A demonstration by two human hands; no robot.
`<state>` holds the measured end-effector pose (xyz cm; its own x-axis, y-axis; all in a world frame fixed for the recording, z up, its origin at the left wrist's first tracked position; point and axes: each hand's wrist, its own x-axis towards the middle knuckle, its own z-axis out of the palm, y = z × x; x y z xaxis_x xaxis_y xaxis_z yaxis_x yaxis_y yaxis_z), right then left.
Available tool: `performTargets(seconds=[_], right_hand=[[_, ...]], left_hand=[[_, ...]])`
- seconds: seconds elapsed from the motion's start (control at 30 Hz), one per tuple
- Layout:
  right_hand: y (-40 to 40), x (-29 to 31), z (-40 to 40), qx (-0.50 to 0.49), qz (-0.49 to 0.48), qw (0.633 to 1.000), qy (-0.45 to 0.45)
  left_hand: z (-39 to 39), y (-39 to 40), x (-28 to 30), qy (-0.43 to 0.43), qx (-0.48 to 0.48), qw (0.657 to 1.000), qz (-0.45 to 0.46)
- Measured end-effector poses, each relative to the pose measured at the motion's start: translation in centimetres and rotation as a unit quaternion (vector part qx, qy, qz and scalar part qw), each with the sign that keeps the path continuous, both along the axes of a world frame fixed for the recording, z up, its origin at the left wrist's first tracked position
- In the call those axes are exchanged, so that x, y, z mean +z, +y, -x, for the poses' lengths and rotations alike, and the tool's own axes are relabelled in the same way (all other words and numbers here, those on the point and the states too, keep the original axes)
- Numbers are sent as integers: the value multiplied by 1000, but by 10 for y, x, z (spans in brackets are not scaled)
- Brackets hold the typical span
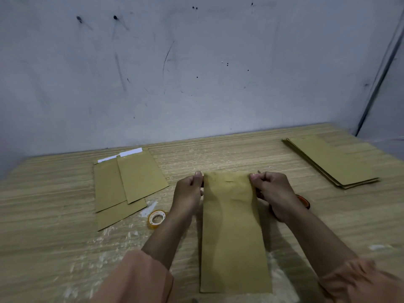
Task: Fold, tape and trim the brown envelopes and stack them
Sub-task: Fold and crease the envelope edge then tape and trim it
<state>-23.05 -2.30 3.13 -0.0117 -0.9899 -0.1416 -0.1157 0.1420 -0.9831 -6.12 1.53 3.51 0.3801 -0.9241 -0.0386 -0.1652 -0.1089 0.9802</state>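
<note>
A long brown envelope [232,232] lies lengthwise in front of me on the wooden table [54,215]. My left hand [189,193] pinches its far left corner and my right hand [273,191] pinches its far right corner. A stack of brown envelopes [332,160] sits at the far right. At the left lie three overlapping brown envelopes [131,180], two with white paper showing at their far ends. A roll of clear tape [156,218] lies just left of my left wrist. An orange-handled tool [305,201], mostly hidden, pokes out behind my right hand.
A grey scuffed wall [196,73] rises directly behind the table's far edge. A dark vertical strip [376,84] runs down the wall at the right. Pale scuffs and tape scraps [149,207] mark the table surface around the tape roll.
</note>
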Motion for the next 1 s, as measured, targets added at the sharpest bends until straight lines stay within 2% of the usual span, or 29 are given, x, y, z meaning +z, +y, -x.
performTargets(seconds=[0.1, 0.23, 0.37, 0.43, 0.7, 0.77, 0.87, 1.0], right_hand=[[3, 4, 1, 13, -15, 999, -42], [6, 9, -2, 49, -68, 988, -129], [5, 9, -6, 48, -52, 996, -60], [4, 10, -9, 28, -44, 997, -57], [-3, 11, 3, 28, -34, 998, -41], [-4, 12, 8, 34, -38, 998, -27], [-1, 11, 19, 58, -59, 994, -71], [2, 3, 38, 98, -72, 992, -26]], left_hand=[[2, 0, -1, 29, -30, 999, -3], [7, 0, -2, 66, -22, 998, 5], [12, 3, 3, 112, -38, 993, -10], [12, 3, 5, 117, -48, 992, -16], [11, 9, -1, 62, -141, 986, -56], [13, 7, -1, 61, -136, 987, -53], [21, 1, 1, 82, -109, 990, -47], [30, -11, 3, 115, -40, 992, -30]])
